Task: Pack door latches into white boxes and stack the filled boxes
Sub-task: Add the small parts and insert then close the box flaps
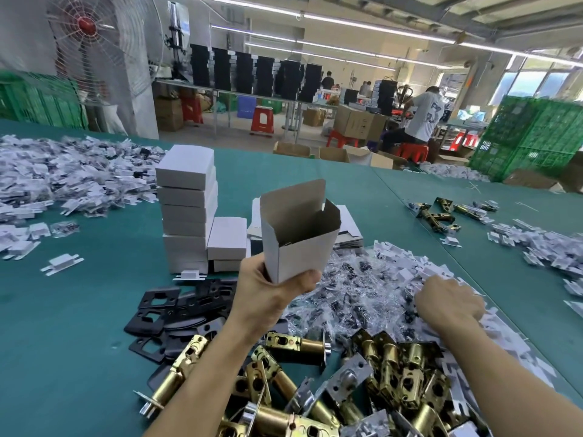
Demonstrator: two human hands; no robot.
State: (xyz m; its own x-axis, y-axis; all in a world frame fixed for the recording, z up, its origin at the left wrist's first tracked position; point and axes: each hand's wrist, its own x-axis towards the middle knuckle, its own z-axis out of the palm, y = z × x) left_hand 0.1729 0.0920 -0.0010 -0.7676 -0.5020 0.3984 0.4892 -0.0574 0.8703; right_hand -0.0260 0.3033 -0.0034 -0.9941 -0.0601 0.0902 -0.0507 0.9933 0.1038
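My left hand [271,293] grips the bottom of an open white box [296,234], held upright above the table with its top flap raised. My right hand [449,302] reaches into a heap of white plastic parts and small clear screw bags [372,288], fingers buried in it; what they hold is hidden. Brass door latches [347,383] lie piled at the near edge between my forearms. A tall stack of closed white boxes [187,209] stands at centre left, with a shorter stack [227,238] beside it.
Black strike plates [176,313] lie left of the latches. Flat unfolded boxes [347,225] sit behind the held box. White plastic parts heap at far left [63,178] and far right [542,247]. A few latches [441,212] lie farther right. Green crates and workers stand beyond the table.
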